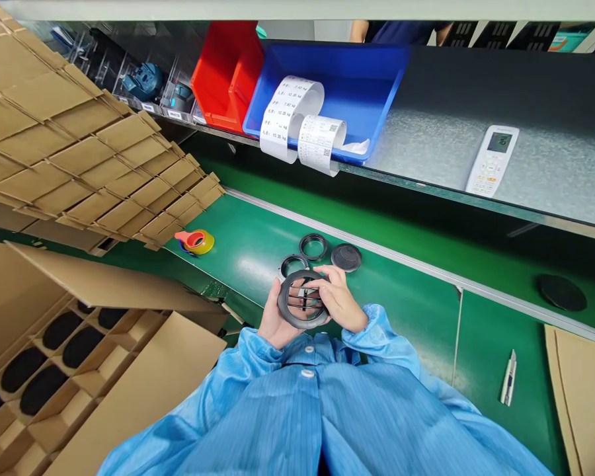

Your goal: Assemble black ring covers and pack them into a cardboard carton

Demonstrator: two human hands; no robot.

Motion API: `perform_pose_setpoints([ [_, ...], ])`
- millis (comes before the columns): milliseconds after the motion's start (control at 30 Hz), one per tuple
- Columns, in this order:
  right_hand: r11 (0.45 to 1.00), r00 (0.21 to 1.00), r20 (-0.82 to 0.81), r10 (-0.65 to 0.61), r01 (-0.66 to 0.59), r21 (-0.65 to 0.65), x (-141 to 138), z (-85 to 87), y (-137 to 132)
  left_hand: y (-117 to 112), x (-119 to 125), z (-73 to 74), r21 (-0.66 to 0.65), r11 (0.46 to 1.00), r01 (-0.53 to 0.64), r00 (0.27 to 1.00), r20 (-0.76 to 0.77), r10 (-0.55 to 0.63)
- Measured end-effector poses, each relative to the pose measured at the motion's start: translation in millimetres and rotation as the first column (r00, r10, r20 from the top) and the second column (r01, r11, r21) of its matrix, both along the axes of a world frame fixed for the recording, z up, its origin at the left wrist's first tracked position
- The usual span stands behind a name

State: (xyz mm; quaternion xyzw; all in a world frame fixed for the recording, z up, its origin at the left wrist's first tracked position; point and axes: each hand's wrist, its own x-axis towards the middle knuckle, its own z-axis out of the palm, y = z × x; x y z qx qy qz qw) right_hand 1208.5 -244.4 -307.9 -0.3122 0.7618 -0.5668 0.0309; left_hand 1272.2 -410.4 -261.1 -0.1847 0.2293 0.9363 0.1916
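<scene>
A round black air vent (303, 321) with thin slats across its opening is held over the green bench, tilted toward me. My left hand (274, 322) is closed around its left and lower side, and the palm shows through between the slats. My right hand (341, 301) grips the right edge, with fingertips on the upper slats. Just behind the vent lie two black rings, one nearer (292, 263) and partly covered by it, the other farther back (313, 246). A black round vent with its slats closed (346, 257) lies right of them.
An open carton (178, 360) with dividers and several black discs stands at left, below stacked cardboard dividers (104, 162). Tape rolls (205, 242) lie on the bench (401, 301). A cutter knife (509, 378) lies right. The shelf above holds a blue bin (357, 73), label rolls and a remote (492, 160).
</scene>
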Motion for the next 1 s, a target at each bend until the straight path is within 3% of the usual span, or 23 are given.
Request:
perform_pose_setpoints([
  [233,0.989,0.978,0.195,0.070,-0.042,-0.142,7,4.5,3,-1,7,-4.7,0.062,0.996,0.065,0.997,0.049,-0.068],
  [500,0.989,0.948,0.297,0.112,-0.077,-0.129,12,-8.9,0,4,18,-10.4,0.084,0.996,-0.003,0.992,0.127,-0.007],
  [733,0.995,0.933,0.349,0.083,-0.056,-0.086,13,-19.1,-11,-9,19,-20.3,0.094,0.995,-0.024,0.982,0.187,0.006],
  [833,1.000,0.957,0.288,0.025,-0.021,-0.017,13,-17.9,-20,-20,10,-19.0,0.095,0.995,-0.020,0.977,0.213,0.000],
  [900,0.997,0.991,0.136,-0.006,-0.005,0.075,16,-18.2,-31,-31,3,-18.4,0.089,0.994,-0.063,0.967,0.253,0.039],
  [1000,0.956,0.979,-0.113,0.168,-0.133,0.262,21,-23.4,-54,-52,-3,-23.2,0.031,0.980,-0.197,0.927,0.331,0.176],
])
